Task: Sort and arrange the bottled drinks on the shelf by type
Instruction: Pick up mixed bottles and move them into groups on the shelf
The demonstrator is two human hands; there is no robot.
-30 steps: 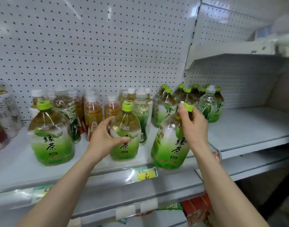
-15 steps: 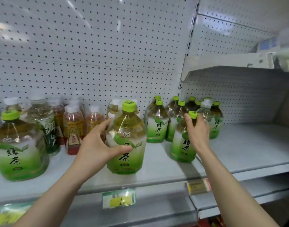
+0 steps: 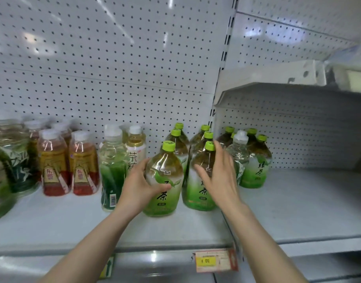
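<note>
Left hand (image 3: 137,185) wrapped round a large green tea bottle (image 3: 163,180) standing on the white shelf (image 3: 175,227); right hand (image 3: 220,176) open, fingers spread, flat against its neighbouring green tea bottle (image 3: 200,178), not gripping. Best slid upright and snug against that neighbour, label forward, without nudging the green-capped row behind. Pegboard back panel (image 3: 114,68); bare shelf to the right.

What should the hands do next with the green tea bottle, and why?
Probably let go. The left hand grips a green tea bottle standing upright on the shelf, next to matching green-capped bottles; the right hand looks open.
</note>
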